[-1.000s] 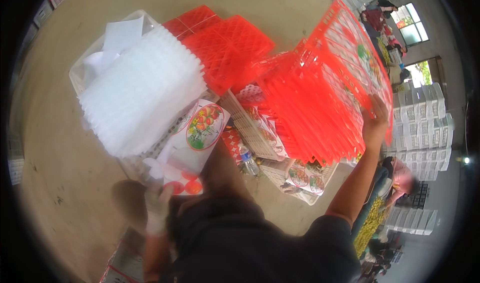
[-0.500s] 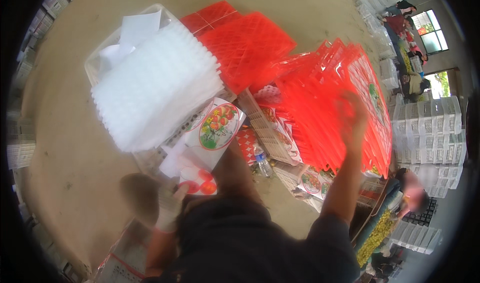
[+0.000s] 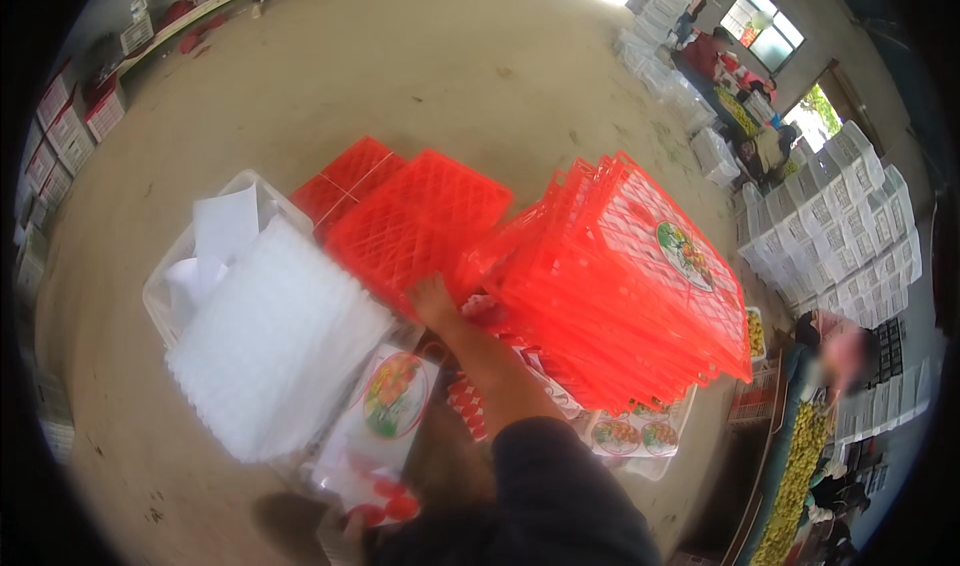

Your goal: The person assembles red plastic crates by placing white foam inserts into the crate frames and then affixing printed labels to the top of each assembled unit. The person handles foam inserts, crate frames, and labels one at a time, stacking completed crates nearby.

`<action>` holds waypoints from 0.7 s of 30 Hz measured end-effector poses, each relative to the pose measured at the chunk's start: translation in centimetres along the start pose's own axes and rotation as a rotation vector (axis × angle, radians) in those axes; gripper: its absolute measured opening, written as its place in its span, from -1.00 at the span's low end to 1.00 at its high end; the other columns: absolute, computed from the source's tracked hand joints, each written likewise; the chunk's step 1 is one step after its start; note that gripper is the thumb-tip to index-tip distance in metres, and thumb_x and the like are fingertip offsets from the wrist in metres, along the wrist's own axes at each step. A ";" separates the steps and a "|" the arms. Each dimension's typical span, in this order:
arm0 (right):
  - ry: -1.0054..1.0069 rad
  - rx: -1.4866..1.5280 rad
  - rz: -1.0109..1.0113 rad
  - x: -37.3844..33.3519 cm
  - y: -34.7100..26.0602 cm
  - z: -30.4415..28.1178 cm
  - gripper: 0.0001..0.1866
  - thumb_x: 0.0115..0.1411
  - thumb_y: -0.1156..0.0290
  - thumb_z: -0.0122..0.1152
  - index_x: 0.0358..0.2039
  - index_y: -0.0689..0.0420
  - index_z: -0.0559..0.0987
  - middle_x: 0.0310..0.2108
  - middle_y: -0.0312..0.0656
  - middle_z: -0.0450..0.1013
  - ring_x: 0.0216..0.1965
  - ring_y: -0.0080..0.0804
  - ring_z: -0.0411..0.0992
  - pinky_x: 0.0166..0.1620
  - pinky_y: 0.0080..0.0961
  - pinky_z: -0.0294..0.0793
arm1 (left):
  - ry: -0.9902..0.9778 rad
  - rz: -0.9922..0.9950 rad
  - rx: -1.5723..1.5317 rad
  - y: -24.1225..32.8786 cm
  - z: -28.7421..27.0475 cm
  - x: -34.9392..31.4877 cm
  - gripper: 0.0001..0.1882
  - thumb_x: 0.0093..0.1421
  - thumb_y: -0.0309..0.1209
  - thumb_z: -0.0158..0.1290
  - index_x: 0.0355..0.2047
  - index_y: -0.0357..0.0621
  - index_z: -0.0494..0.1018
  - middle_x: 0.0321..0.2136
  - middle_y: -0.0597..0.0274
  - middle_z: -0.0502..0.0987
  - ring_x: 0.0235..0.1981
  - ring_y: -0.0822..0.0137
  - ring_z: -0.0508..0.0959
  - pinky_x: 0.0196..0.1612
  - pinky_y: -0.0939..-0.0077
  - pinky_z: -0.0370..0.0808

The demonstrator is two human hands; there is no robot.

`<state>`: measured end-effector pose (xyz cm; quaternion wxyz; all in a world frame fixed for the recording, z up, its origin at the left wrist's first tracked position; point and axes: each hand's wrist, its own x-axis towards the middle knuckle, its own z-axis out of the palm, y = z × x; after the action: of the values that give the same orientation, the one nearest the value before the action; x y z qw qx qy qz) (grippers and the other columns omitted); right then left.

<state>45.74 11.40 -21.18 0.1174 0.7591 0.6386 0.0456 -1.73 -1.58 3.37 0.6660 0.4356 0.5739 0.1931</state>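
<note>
My right hand (image 3: 432, 301) reaches across to the near edge of a red lattice plastic basket (image 3: 420, 211). Its fingers are extended against the red plastic, slightly blurred. Low in the view, my left hand (image 3: 345, 531) pinches the lower edge of a printed plastic bag (image 3: 392, 396) with a fruit picture and red circles. Most of that hand is dim and cut off by the view's edge. A tall nested stack of red baskets (image 3: 620, 276) leans to the right of my right arm. White foam netting sheets (image 3: 270, 336) are piled to the left.
A white crate (image 3: 160, 291) holds the foam and white paper (image 3: 225, 228). Cartons (image 3: 70, 131) line the left wall. White crates (image 3: 820, 236) tower at the right, above a long table of yellow-green fruit (image 3: 795, 486) where people work.
My right hand has moved left from the tall red stack to the flat red baskets. The view has shifted, showing more floor ahead. My left hand stays at the printed bag's lower edge.
</note>
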 end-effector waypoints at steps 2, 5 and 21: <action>0.073 0.001 -0.009 0.0 0.1 0.5 -0.50 0.34 0.27 -0.07 0.26 0.07 0.42 0.13 0.05 0.45 0.20 0.04 0.34 0.35 0.19 0.06 | -0.004 -0.087 -0.038 0.2 0.5 0.2 -0.74 0.21 -0.35 0.19 -0.30 -0.37 0.64 -0.47 0.19 0.61 -0.52 0.38 0.50 -0.47 0.47 0.43; 0.149 -0.034 -0.002 0.1 0.6 1.5 -0.51 0.32 0.28 -0.06 0.24 0.07 0.44 0.08 0.04 0.47 0.19 0.05 0.35 0.34 0.18 0.10 | -0.041 -0.089 0.073 0.4 0.9 0.8 -0.73 0.20 -0.34 0.20 -0.32 -0.39 0.64 -0.50 0.21 0.60 -0.56 0.42 0.46 -0.50 0.50 0.39; 0.194 -0.094 -0.124 1.2 1.4 -1.6 -0.47 0.32 0.29 -0.10 0.25 0.25 0.43 0.21 0.28 0.38 0.20 0.29 0.35 0.23 0.16 0.29 | -0.065 0.055 0.113 -0.4 0.6 2.2 -0.74 0.24 -0.36 0.18 -0.29 -0.39 0.63 -0.40 0.15 0.65 -0.35 0.33 0.58 -0.28 0.45 0.51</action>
<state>46.97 12.52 -19.34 0.0930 0.7038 0.6899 0.1416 -0.69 -0.39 1.72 0.6532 0.4941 0.5497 0.1643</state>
